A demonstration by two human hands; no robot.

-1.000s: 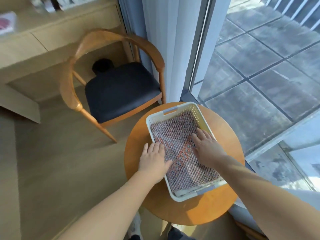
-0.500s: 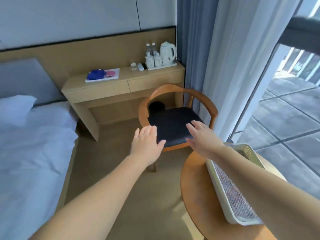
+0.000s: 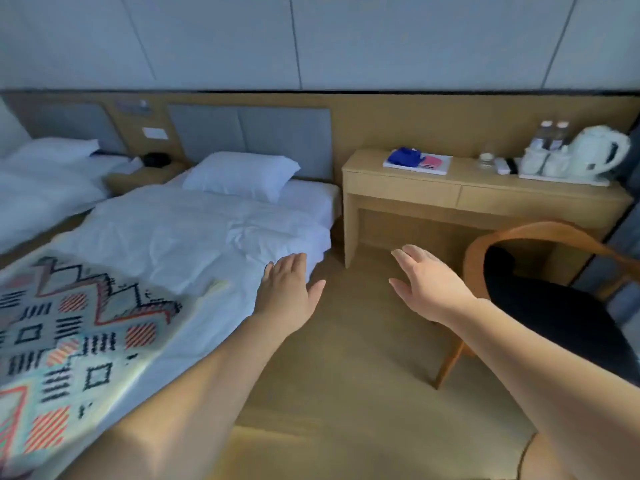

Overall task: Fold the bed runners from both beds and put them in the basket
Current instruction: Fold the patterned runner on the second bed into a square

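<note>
Hands come first: my left hand (image 3: 289,292) and right hand (image 3: 427,284) both float out ahead of me over the bare floor (image 3: 346,358), palms down, fingers (image 3: 294,263) spread loose and flat, nothing gripped in either. I read that as carrying posture between jobs, free and ready, not reaching for anything in particular.

The thing I want is the bed runner (image 3: 65,337), the patterned one with black zigzags, squares and orange striped patches. It lies spread flat across the foot of the nearer bed (image 3: 194,230), on top of the white duvet, down at the left of my view and well apart from both hands. It is laid out full width, as a runner is meant to sit for show, so it has not been folded at all. Its far edge runs out of frame, so I cannot tell how it hangs on the other side.

A second bed (image 3: 45,181) sits beyond, at far left; I see only white bedding there, no runner on the part visible. The basket is not in view.

To the right, the worktop (image 3: 478,188) holds a white kettle (image 3: 599,154) and cups on a tray against the wall, out of the way, and the chair (image 3: 550,289) stands just beside my right forearm.

My judgement: the next move is to step left and take the runner by its near corners.
</note>
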